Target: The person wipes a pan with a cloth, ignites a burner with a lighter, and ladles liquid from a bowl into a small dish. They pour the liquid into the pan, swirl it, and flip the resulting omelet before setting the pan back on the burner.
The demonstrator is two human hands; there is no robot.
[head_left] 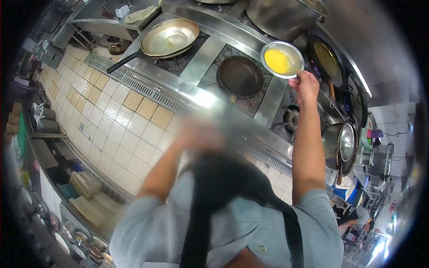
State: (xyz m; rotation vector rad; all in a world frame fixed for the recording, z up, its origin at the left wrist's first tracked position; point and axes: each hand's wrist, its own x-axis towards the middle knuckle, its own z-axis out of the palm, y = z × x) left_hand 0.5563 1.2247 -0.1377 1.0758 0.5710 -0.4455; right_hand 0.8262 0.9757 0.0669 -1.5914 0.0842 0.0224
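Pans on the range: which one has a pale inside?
The pan farthest from the right hand, with the long black handle. The small middle pan is dark inside; the large black pan holds yellowish liquid.

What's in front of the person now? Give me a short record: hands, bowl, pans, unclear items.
Right hand: grips the rim of a metal bowl, held up; hand
Bowl contents: yellow, pooled to one side
Left hand: blurred, near the lower body; grip cannot be told
Dark pan: on the stove, beside the raised bowl
Pale pan: on the stove, dark handle overhanging the front edge
Wok: behind the right hand, yellowish liquid inside
Unclear: what the yellow contents are
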